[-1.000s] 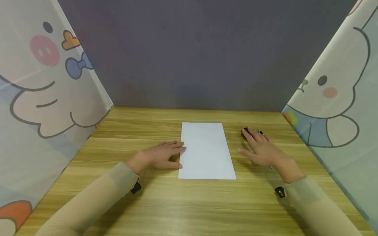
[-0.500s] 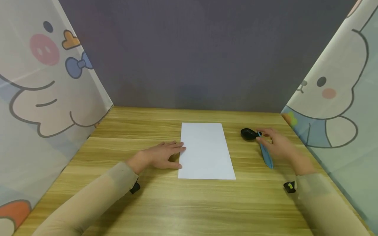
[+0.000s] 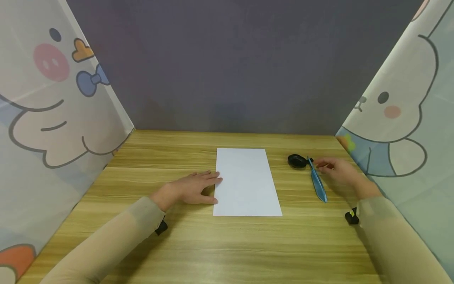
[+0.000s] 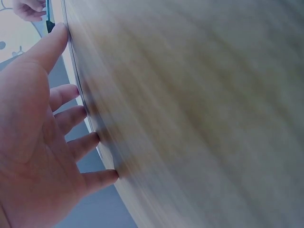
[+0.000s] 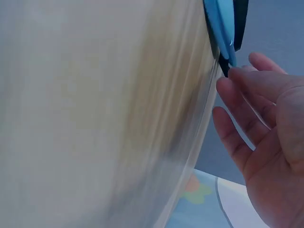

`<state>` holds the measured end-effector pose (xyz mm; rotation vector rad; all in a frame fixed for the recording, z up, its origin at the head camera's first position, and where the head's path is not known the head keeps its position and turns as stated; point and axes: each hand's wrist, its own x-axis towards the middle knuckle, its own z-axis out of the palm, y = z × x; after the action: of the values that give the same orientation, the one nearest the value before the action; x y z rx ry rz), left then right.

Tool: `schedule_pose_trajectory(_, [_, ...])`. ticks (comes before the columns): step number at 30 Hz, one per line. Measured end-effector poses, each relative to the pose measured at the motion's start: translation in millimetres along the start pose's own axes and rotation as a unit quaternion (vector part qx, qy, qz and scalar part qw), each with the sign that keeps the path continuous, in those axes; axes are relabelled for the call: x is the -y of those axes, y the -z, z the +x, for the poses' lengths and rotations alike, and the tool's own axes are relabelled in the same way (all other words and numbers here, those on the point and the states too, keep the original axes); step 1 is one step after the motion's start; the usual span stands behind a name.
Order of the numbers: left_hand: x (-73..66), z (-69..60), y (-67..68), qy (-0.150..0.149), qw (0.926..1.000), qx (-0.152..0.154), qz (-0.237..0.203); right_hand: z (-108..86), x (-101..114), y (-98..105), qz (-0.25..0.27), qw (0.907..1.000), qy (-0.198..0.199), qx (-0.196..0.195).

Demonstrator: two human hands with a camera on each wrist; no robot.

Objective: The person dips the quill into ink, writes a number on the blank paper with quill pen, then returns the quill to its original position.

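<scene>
My left hand rests with spread, straight fingers on the left edge of a white sheet of paper. To the right of the paper lies a slim blue feather-shaped thing, its narrow end pointing away from me. A black oval thing with a short stem lies against that narrow end. My right hand is just right of them, fingers loosely bent, fingertips close to the stem. In the right wrist view the thumb is near the narrow blue end; whether it touches is unclear. No grip is visible.
A wood-grain table carries everything. Behind it rises a dark grey panel. Cartoon-printed sheets, one on the left and one on the right, border the sides.
My right hand has moved right, off the black oval and the blue feather-shaped thing, uncovering both, and now sits beside them. The left hand stays on the paper.
</scene>
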<state>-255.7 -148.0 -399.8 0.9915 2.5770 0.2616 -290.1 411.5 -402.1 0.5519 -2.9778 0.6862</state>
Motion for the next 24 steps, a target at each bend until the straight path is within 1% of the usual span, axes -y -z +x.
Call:
schedule_pose_trajectory(7, [0.8, -0.5, -0.9, 0.006, 1.0000, -0.001, 0.003, 7.0, 0, 3, -0.013, 0.9993, 0.012, 0.032])
schedule_pose_trajectory(15, [0.2, -1.2, 0.8, 0.004, 1.0000, -0.002, 0.004, 14.1, 1, -1, -0.022, 0.9977, 0.032, 0.055])
schedule_pose_trajectory(19, [0.5, -0.4, -0.2, 0.000, 1.0000, -0.001, 0.001, 16.4, 1, -3, -0.044, 0.9959, 0.047, 0.064])
schedule_pose_trajectory(24, [1.6, 0.4, -1.6, -0.006, 1.0000, -0.005, -0.005, 17.1, 5, -3, -0.071, 0.9939, 0.044, 0.071])
